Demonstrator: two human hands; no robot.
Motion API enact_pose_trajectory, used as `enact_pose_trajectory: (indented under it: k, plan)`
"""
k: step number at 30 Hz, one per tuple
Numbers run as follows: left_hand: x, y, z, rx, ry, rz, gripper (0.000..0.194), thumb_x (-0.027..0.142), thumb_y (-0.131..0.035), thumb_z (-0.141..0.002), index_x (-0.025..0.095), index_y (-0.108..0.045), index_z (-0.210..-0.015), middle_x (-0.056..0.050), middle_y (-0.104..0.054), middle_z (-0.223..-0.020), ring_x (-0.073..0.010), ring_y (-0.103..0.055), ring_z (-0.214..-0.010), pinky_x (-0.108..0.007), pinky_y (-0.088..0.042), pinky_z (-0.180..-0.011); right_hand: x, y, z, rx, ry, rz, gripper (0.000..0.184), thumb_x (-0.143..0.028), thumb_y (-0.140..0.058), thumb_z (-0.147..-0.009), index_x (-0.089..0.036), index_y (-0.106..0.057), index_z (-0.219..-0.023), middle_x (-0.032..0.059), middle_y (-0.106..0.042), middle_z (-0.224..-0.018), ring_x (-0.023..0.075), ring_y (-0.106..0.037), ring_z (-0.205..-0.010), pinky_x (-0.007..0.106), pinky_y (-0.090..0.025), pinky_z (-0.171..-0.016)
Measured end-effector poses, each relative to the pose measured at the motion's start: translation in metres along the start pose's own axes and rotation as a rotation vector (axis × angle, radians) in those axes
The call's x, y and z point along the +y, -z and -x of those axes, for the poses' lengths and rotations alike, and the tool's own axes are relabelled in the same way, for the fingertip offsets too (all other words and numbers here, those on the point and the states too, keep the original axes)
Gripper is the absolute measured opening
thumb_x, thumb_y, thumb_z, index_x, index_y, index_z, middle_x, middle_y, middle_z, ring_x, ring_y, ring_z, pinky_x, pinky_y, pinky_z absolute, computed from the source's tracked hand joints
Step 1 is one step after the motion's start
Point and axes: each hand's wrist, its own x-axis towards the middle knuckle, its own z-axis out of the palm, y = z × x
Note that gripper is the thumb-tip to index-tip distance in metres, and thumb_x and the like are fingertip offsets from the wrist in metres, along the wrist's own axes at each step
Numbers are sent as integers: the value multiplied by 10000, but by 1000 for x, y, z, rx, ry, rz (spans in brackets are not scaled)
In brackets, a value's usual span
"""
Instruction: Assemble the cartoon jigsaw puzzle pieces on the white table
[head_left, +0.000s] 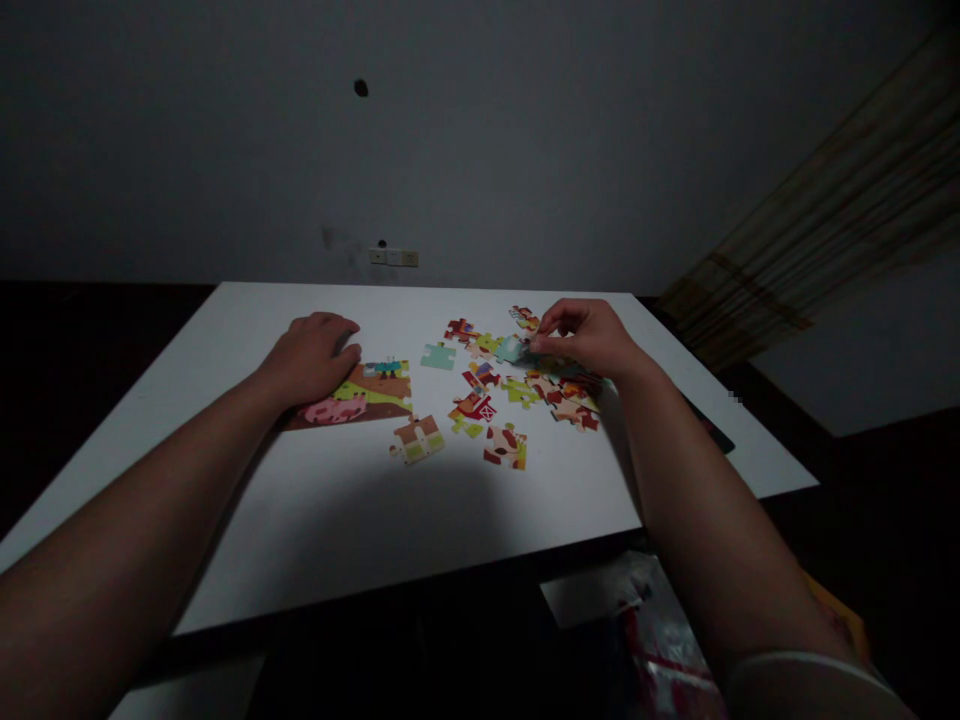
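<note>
A white table (352,500) carries a colourful jigsaw puzzle. My left hand (311,355) lies knuckles up with curled fingers on the joined section (367,395), which shows a pink pig and brown ground. My right hand (589,335) pinches a teal puzzle piece (516,349) between thumb and fingers, just above several loose pieces (555,385). Single pieces lie apart: a teal one (438,355), a brown and cream one (417,439), and a red and white one (505,446).
A dark wall with a socket strip (393,257) stands behind the table. A striped curtain (825,240) hangs at the right. A crumpled plastic bag (637,620) lies below the table's near edge. The room is dim.
</note>
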Motion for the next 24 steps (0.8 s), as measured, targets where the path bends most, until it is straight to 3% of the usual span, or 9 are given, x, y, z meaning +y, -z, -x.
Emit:
enact_pose_trajectory:
  k: [3,7,12,19,24]
  plan:
    - [1,0,0,-8,-3,0,634,586,-435,-1017,217,-692,-1464,-172,-664,-1548,-409,-563,-1490,-572,-445,-1270,2,2,0,-134,18,-73,451,-719,-866,-851,-281,-772,-800,63,-785,-844,265,-692,-821,399,-552,-763]
    - [2,1,0,-3,-5,4,636,557,-436,-1015,184,-700,-1458,-200,-660,-1553,-430,-571,-1479,-597,-449,-1265,3,0,-4,35,84,-164,526,-681,-649,-1052,-225,-747,-810,85,-770,-814,213,-636,-782,367,-526,-810]
    - [0,0,0,1,-8,14,620,566,-459,-1002,217,-707,-1451,-170,-677,-1536,-421,-580,-1468,-586,-450,-1267,3,-1,-6,166,84,-201,519,-679,-641,-1069,-221,-740,-847,80,-748,-780,199,-600,-732,347,-501,-744]
    - [-2,-1,0,-1,2,8,641,612,-435,-1008,234,-708,-1449,-157,-671,-1542,-408,-577,-1474,-571,-454,-1268,8,-1,-7,92,142,-212,475,-610,-663,-1086,-220,-736,-823,67,-734,-785,197,-575,-732,360,-491,-770]
    - [1,0,0,-2,4,-17,635,575,-427,-1017,210,-692,-1464,-172,-668,-1546,-411,-576,-1477,-570,-450,-1264,10,0,-9,99,94,-118,492,-643,-649,-1071,-224,-723,-825,77,-767,-839,212,-586,-776,366,-504,-821]
